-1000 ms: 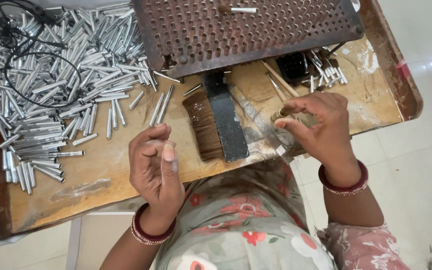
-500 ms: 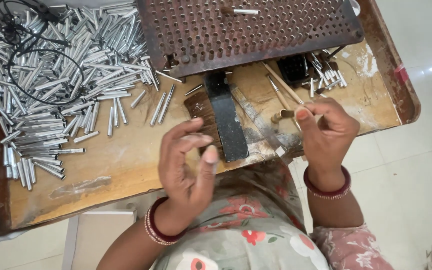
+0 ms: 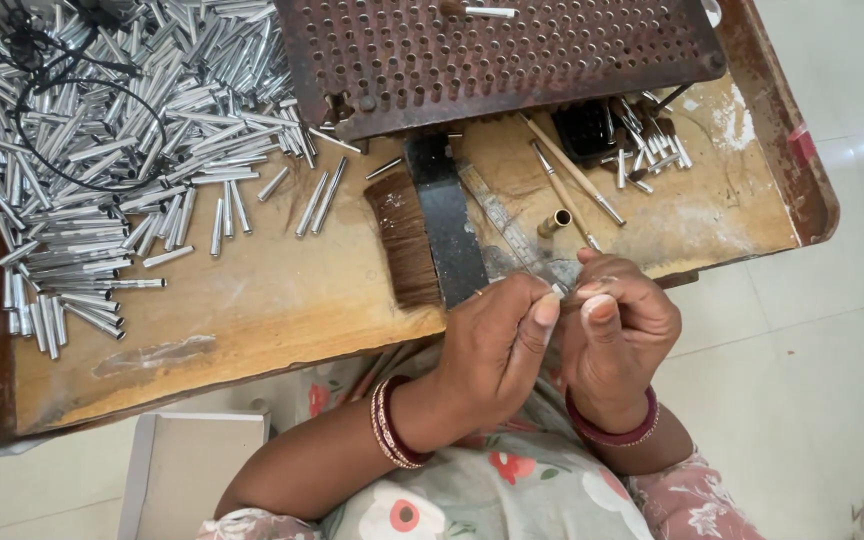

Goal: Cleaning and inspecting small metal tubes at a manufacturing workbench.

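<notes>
My left hand (image 3: 497,350) and right hand (image 3: 617,335) meet, fingers pinching one small metal tube (image 3: 559,288) between them; brush (image 3: 430,235) at 11 o'clock.

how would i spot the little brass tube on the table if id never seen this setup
Start at the rusty perforated metal plate at the far edge of the wooden table. Below its right half, two thin wooden sticks slant across the tabletop. The brass tube lies between them: short, stubby and golden, unlike the long silver tubes heaped on the table's left side.
</notes>
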